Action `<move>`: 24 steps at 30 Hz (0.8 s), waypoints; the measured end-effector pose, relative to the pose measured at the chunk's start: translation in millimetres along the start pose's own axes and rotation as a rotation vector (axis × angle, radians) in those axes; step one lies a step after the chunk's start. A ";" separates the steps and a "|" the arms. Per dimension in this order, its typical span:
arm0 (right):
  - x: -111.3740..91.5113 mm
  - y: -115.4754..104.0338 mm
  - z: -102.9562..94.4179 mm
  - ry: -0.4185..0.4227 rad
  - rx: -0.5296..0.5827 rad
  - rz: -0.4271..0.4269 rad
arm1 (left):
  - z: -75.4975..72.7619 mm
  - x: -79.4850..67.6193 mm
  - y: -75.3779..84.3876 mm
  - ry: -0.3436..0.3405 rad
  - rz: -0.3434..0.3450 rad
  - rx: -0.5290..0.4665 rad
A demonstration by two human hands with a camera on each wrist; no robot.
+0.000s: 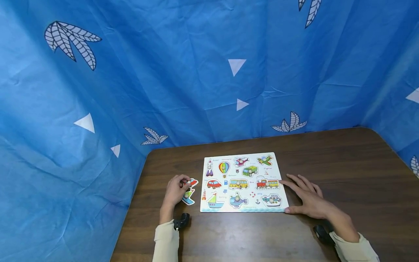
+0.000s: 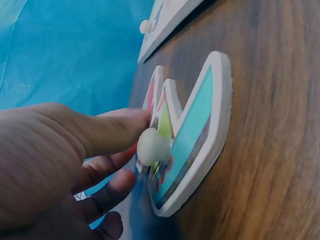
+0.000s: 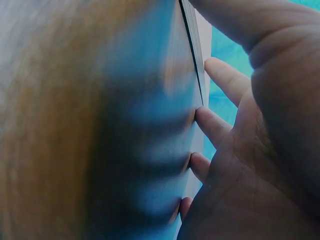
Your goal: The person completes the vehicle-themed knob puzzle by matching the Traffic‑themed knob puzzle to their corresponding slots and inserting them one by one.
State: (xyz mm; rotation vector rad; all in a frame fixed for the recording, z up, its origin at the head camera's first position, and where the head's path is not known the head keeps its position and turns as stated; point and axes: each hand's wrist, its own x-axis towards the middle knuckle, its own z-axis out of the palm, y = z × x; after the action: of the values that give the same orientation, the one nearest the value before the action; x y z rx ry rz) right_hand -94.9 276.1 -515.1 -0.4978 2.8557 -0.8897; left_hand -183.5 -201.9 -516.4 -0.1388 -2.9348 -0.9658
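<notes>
On the wooden table lies a white peg puzzle board (image 1: 243, 210) with colourful vehicle pictures, many filled by knobbed pieces. Left of it, two loose pieces lie close together: a red car piece (image 1: 194, 182) and a sailboat piece (image 1: 188, 196). My left hand (image 1: 175, 188) pinches the red piece near its knob with thumb and fingertips. In the left wrist view the sailboat piece (image 2: 192, 142), with its pale knob (image 2: 153, 146), partly hides that red piece (image 2: 149, 97). With fingers spread, my right hand (image 1: 309, 199) touches the board's right edge, the thumb at its near corner.
A blue curtain (image 1: 196, 72) with leaf and triangle prints hangs behind the table and along its sides. Brown tabletop (image 1: 353, 171) extends right of the board. Dark wrist devices (image 1: 182, 221) are worn below both hands.
</notes>
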 end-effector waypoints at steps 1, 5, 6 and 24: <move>-0.1 -0.2 0.1 0.000 -0.002 -0.001 | 0.4 -0.1 0.4 0.003 -0.002 0.006; -0.2 -0.9 0.5 0.001 -0.006 -0.001 | -0.1 -0.1 4.3 0.026 0.000 0.021; -0.2 -0.9 0.7 0.003 -0.006 -0.001 | -0.5 -0.3 6.0 0.027 -0.008 0.026; -0.1 -1.1 0.0 -0.012 0.007 0.022 | 10.0 -2.9 41.5 -0.046 0.110 0.003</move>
State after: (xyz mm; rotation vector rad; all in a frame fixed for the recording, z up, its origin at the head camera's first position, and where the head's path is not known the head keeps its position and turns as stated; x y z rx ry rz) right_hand -94.5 275.3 -514.5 -0.4685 2.8411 -0.8898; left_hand -176.7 -162.9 -500.1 -0.3232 -2.9341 -0.9547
